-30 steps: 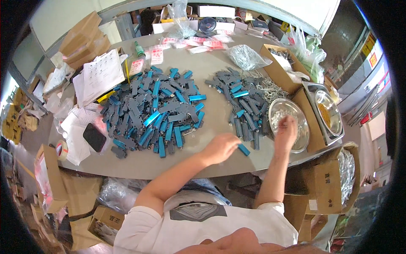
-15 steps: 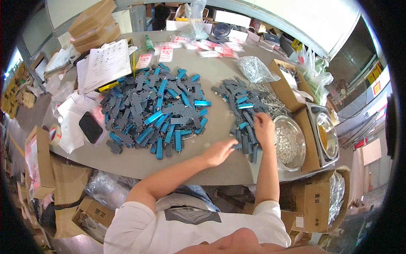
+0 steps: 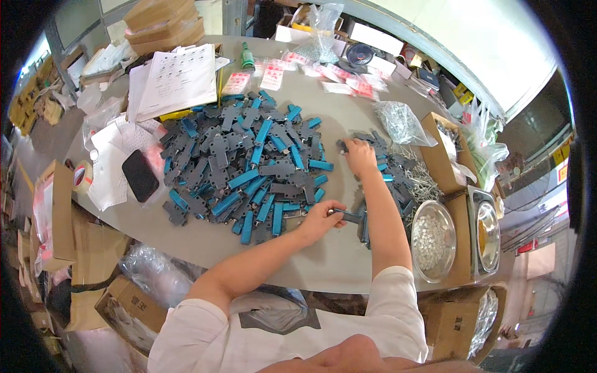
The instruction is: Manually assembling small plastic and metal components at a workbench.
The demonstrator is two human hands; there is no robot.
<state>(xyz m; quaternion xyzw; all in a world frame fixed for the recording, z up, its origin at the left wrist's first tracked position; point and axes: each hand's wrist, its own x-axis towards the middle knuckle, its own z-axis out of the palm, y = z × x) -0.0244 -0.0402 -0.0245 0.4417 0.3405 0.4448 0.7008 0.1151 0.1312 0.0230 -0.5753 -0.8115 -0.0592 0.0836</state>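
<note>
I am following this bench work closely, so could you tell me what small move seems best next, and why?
Probably bring the right hand back toward the left hand. The left grips a dark grey part near the table edge, while the right reaches into the smaller pile, apparently picking another piece.

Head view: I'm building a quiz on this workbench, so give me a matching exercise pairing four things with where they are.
Things:
1. left hand
2. right hand
3. round steel bowl
4. black phone

Places:
A. lying on papers left of the big pile
B. near the table's right edge, beside a cardboard box
C. holding a small grey part at the table's near side
D. on the smaller pile of grey parts

Pairs: 1-C, 2-D, 3-B, 4-A
</note>
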